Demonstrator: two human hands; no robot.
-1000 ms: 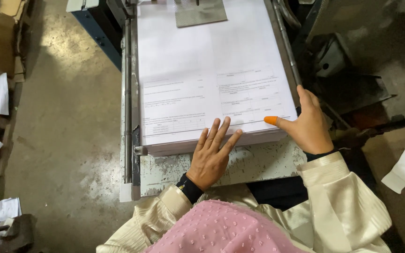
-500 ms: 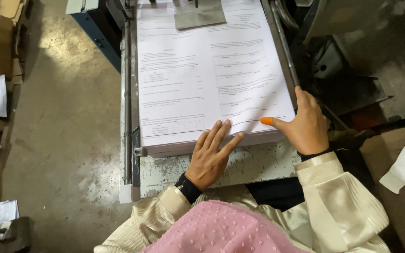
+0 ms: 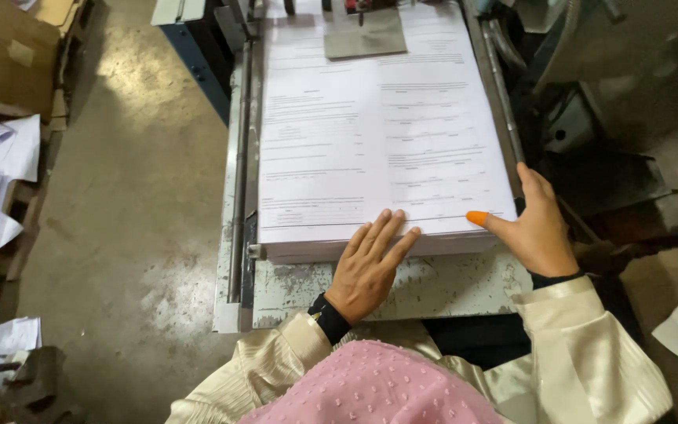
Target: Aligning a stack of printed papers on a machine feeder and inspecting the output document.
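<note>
Grey concrete floor (image 3: 127, 196) surrounds a worn metal machine table (image 3: 449, 286) that carries a thick stack of printed paper (image 3: 378, 141). On the near edge of the stack the left hand (image 3: 366, 267) lies flat with fingers spread, gripping nothing. At the right corner, the right hand (image 3: 539, 228) is open against the stack's side, its orange-capped thumb (image 3: 479, 219) on the top sheet.

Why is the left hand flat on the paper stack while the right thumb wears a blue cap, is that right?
Not quite: the head view shows the cap on the right hand is orange. The left hand does lie flat on the paper stack.
</note>
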